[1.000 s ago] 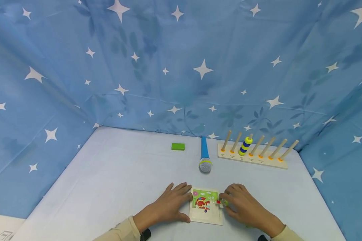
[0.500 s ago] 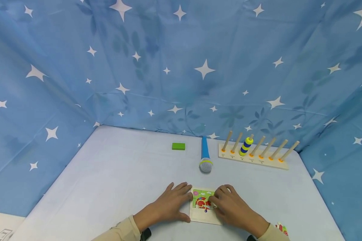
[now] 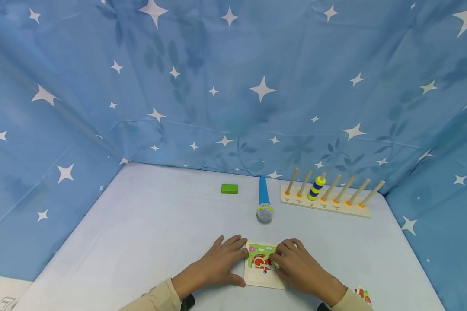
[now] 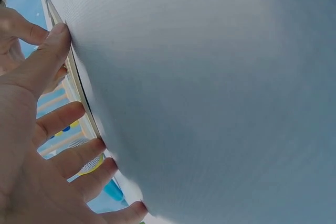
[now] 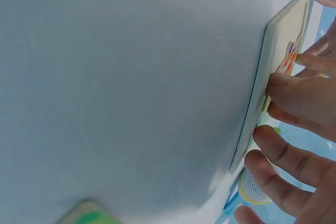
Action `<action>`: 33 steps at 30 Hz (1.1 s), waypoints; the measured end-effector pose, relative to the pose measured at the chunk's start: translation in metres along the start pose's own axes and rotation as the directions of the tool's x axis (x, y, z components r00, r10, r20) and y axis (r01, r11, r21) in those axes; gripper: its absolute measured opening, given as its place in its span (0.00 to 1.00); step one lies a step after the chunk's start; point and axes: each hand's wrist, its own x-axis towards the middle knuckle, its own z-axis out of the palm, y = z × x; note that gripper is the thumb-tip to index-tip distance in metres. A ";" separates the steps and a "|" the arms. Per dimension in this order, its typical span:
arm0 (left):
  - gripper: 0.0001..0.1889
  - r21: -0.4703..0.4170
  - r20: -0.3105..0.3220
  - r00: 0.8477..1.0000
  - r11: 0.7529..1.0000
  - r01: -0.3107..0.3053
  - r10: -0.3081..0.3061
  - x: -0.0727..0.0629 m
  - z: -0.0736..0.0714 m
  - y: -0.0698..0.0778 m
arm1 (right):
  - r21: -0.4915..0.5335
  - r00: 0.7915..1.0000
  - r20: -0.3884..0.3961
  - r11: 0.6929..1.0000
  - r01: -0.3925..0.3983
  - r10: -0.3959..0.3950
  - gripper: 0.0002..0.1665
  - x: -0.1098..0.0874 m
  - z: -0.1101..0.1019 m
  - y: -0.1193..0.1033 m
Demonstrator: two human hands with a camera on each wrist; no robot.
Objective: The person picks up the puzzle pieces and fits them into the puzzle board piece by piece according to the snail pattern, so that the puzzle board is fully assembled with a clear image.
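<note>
Well, our left hand (image 3: 219, 263), fingers spread, touches the puzzle board (image 3: 261, 280) between our hands; our right hand (image 3: 301, 267) bends over it, pinching or merely pressing, we cannot tell.

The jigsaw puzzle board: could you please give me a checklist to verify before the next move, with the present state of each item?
1. Jigsaw puzzle board lying flat on the table: ok, it looks flat.
2. Left hand touching the board's left edge: ok.
3. Spot under the right hand filled and level: cannot tell, the hand covers it.
4. Lower part of the picture filled: not ok, bare wood shows there.
5. Loose puzzle piece in sight: ok, on the table beside the right sleeve.
6. Toy microphone clear of the board: ok, it lies apart, beyond the far edge.
</note>
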 end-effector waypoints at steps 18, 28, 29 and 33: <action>0.36 -0.013 0.006 1.000 1.000 0.008 -0.007 0.000 -0.002 0.002 | 0.114 0.993 0.038 0.987 -0.113 0.110 0.10 -0.009 -0.012 0.010; 0.36 -0.009 0.011 1.000 1.000 0.001 -0.001 0.000 -0.002 0.002 | 0.164 0.940 0.151 0.930 -0.328 0.305 0.15 -0.062 -0.033 0.044; 0.36 -0.009 0.011 1.000 1.000 0.000 0.000 0.000 -0.002 0.002 | 0.168 0.938 0.174 0.930 -0.328 0.300 0.16 -0.068 -0.033 0.046; 0.36 -0.014 0.010 1.000 1.000 0.002 -0.002 0.000 -0.001 0.001 | 0.177 0.937 0.241 0.937 -0.300 0.254 0.17 -0.086 -0.031 0.048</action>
